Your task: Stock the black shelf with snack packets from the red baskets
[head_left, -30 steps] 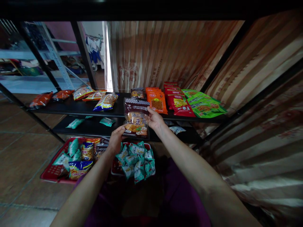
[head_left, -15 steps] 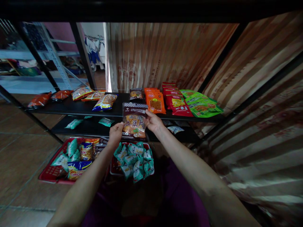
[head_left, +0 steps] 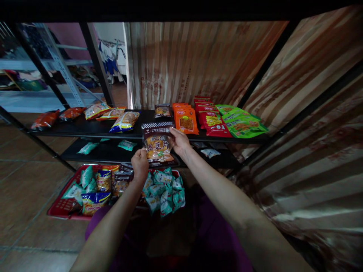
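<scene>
A brown snack bag with a clear window [head_left: 158, 145] is held upright in front of the upper black shelf [head_left: 70, 129]. My left hand [head_left: 140, 162] grips its lower left edge, fingers closed. On the bag's right edge, my right hand [head_left: 179, 141] pinches near the top. Behind it on the shelf lies a smaller-looking brown bag [head_left: 162, 110], beside orange packets [head_left: 185, 120], red packets [head_left: 212, 122] and green packets [head_left: 242, 122]. Left of it lies a blue and yellow bag [head_left: 125, 121].
On the floor, a red basket [head_left: 61, 209] holds mixed snack bags, and a second basket holds teal packets [head_left: 166, 189]. Several small packets lie on the lower shelf [head_left: 72, 151]. Black posts frame the shelves; a striped curtain [head_left: 198, 64] hangs behind and at the right.
Both hands and the brown bag between them have shifted slightly left, and the bag is a little more tilted. Purple clothing on a knee now shows beside the red basket.
</scene>
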Demonstrator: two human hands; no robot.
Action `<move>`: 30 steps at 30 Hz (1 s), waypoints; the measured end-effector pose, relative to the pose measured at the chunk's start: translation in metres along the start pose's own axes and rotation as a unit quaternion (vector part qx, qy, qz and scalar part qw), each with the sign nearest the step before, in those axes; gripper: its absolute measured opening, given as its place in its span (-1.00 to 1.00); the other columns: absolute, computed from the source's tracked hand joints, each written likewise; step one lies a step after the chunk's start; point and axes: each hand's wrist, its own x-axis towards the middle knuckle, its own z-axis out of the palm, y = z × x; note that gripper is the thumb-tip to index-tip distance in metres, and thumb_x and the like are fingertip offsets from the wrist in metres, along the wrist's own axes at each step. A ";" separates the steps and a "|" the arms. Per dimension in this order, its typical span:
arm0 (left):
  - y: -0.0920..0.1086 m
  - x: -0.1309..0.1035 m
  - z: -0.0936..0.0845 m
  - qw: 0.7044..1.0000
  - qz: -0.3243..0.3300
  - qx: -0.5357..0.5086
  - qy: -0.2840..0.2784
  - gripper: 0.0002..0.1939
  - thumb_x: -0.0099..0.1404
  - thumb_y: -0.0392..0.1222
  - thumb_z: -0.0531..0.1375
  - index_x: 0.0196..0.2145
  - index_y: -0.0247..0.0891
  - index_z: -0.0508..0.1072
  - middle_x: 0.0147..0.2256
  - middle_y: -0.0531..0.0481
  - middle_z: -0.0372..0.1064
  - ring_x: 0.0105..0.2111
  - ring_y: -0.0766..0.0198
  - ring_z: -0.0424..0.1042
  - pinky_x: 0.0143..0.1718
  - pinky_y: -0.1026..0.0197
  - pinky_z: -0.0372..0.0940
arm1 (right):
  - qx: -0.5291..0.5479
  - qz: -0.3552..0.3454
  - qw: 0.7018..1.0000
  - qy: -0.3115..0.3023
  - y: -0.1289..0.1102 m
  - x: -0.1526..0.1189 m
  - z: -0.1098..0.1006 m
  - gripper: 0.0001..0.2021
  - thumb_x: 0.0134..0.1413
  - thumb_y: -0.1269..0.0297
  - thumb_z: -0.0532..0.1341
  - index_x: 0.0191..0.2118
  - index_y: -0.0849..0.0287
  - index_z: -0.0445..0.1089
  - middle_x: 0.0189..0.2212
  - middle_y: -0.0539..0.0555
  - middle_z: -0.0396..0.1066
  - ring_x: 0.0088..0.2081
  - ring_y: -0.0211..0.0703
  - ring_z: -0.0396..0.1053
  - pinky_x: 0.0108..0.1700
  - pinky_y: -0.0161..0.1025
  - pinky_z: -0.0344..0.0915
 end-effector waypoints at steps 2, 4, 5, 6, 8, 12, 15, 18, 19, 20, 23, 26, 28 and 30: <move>0.002 0.001 -0.001 0.999 0.026 0.030 0.010 -0.69 0.20 -0.04 0.06 -0.54 -0.29 0.41 -0.59 0.07 0.30 -0.53 0.33 0.25 -0.48 0.31 0.15 | -0.029 -0.004 1.000 -0.008 -0.003 -0.001 0.003 -0.93 -0.03 0.41 0.33 -0.41 0.16 0.42 -0.55 -0.09 0.47 -0.57 -0.40 0.36 -0.53 -0.48 0.32; 0.004 0.003 -0.002 0.998 0.043 0.048 0.016 -0.69 0.21 -0.05 0.05 -0.51 -0.29 0.42 -0.58 0.05 0.32 -0.51 0.31 0.28 -0.46 0.31 0.17 | -0.049 0.005 0.999 -0.021 -0.007 -0.002 0.003 -0.92 -0.01 0.37 0.33 -0.39 0.14 0.42 -0.52 -0.09 0.47 -0.54 -0.41 0.37 -0.48 -0.47 0.34; 0.005 0.004 -0.002 0.997 0.048 0.051 0.018 -0.70 0.22 -0.05 0.05 -0.49 -0.30 0.43 -0.57 0.05 0.34 -0.50 0.30 0.29 -0.45 0.30 0.18 | -0.059 0.013 0.998 -0.032 -0.009 -0.004 0.003 -0.92 0.00 0.33 0.33 -0.38 0.13 0.41 -0.51 -0.09 0.48 -0.52 -0.40 0.38 -0.46 -0.46 0.35; 0.006 0.006 -0.001 0.997 0.051 0.051 0.021 -0.69 0.22 -0.04 0.05 -0.48 -0.30 0.44 -0.56 0.04 0.35 -0.50 0.30 0.30 -0.44 0.30 0.19 | -0.072 0.024 0.996 -0.047 -0.011 -0.006 0.002 -0.91 0.02 0.28 0.33 -0.37 0.12 0.41 -0.49 -0.07 0.49 -0.50 -0.39 0.40 -0.43 -0.45 0.35; 0.006 0.011 -0.001 0.997 0.048 0.043 0.033 -0.68 0.22 -0.02 0.04 -0.46 -0.30 0.44 -0.55 0.03 0.36 -0.49 0.28 0.31 -0.43 0.29 0.20 | -0.108 0.053 0.989 -0.081 -0.013 -0.012 -0.002 -0.84 0.05 0.15 0.30 -0.35 0.12 0.43 -0.45 -0.03 0.50 -0.44 -0.36 0.42 -0.40 -0.43 0.34; 0.000 0.020 0.001 0.996 0.044 0.046 0.067 -0.66 0.23 0.00 0.03 -0.47 -0.28 0.43 -0.55 0.03 0.36 -0.49 0.28 0.30 -0.43 0.28 0.20 | -0.200 0.094 0.968 -0.119 -0.009 -0.030 -0.019 -0.77 -0.04 0.07 0.34 -0.35 0.12 0.50 -0.40 0.00 0.52 -0.41 -0.33 0.41 -0.33 -0.38 0.33; -0.006 0.022 0.001 0.993 0.049 0.064 0.081 -0.67 0.24 -0.01 0.03 -0.46 -0.28 0.43 -0.53 0.02 0.37 -0.48 0.27 0.31 -0.41 0.27 0.21 | -0.218 0.091 0.960 -0.153 -0.002 -0.041 -0.033 -0.80 -0.16 0.18 0.42 -0.37 0.13 0.52 -0.39 -0.01 0.52 -0.37 -0.32 0.41 -0.27 -0.35 0.33; -0.009 0.019 0.002 0.993 0.055 0.072 0.079 -0.68 0.24 -0.02 0.03 -0.43 -0.27 0.45 -0.49 0.00 0.40 -0.44 0.26 0.34 -0.37 0.26 0.23 | -0.216 0.081 0.962 -0.148 0.005 -0.044 -0.043 -0.81 -0.23 0.25 0.44 -0.39 0.14 0.53 -0.43 -0.01 0.52 -0.37 -0.30 0.41 -0.24 -0.30 0.32; -0.009 0.018 0.003 0.993 0.057 0.072 0.078 -0.69 0.25 -0.03 0.02 -0.43 -0.27 0.45 -0.49 0.00 0.41 -0.44 0.26 0.35 -0.36 0.26 0.24 | -0.218 0.073 0.964 -0.137 0.007 -0.045 -0.044 -0.81 -0.25 0.25 0.44 -0.41 0.15 0.53 -0.44 -0.01 0.52 -0.37 -0.29 0.41 -0.24 -0.29 0.32; -0.008 0.016 0.004 0.993 0.059 0.073 0.078 -0.69 0.25 -0.03 0.02 -0.43 -0.27 0.45 -0.49 0.00 0.41 -0.44 0.26 0.35 -0.36 0.26 0.24 | -0.219 0.063 0.966 -0.124 0.009 -0.045 -0.045 -0.81 -0.26 0.25 0.44 -0.43 0.16 0.53 -0.46 0.00 0.51 -0.38 -0.29 0.40 -0.24 -0.28 0.31; -0.004 0.012 0.006 0.991 0.069 0.070 0.088 -0.69 0.26 -0.05 0.01 -0.43 -0.28 0.44 -0.49 0.00 0.42 -0.44 0.27 0.35 -0.35 0.27 0.24 | -0.213 0.043 0.973 -0.084 0.012 -0.045 -0.046 -0.81 -0.30 0.24 0.44 -0.47 0.17 0.51 -0.49 -0.01 0.50 -0.40 -0.27 0.39 -0.25 -0.26 0.30; 0.000 0.007 0.007 0.990 0.078 0.070 0.100 -0.69 0.27 -0.05 0.01 -0.42 -0.27 0.44 -0.48 0.00 0.42 -0.42 0.27 0.35 -0.32 0.28 0.24 | -0.189 0.034 0.980 -0.055 0.017 -0.048 -0.046 -0.79 -0.32 0.20 0.42 -0.47 0.16 0.49 -0.49 -0.03 0.48 -0.38 -0.27 0.38 -0.26 -0.29 0.29; -0.001 0.003 0.008 0.990 0.072 0.063 0.100 -0.68 0.26 -0.04 0.01 -0.42 -0.26 0.45 -0.46 0.00 0.41 -0.40 0.26 0.35 -0.31 0.27 0.24 | -0.168 0.009 0.985 -0.026 0.022 -0.050 -0.046 -0.77 -0.31 0.15 0.40 -0.48 0.16 0.45 -0.51 -0.05 0.45 -0.41 -0.29 0.36 -0.30 -0.31 0.28; -0.005 -0.001 0.010 0.993 0.054 0.054 0.095 -0.69 0.26 -0.02 0.01 -0.42 -0.25 0.44 -0.46 0.00 0.40 -0.40 0.25 0.36 -0.31 0.27 0.23 | -0.152 -0.034 0.988 0.005 0.030 -0.052 -0.045 -0.74 -0.28 0.09 0.37 -0.48 0.15 0.41 -0.55 -0.08 0.39 -0.45 -0.30 0.31 -0.36 -0.33 0.25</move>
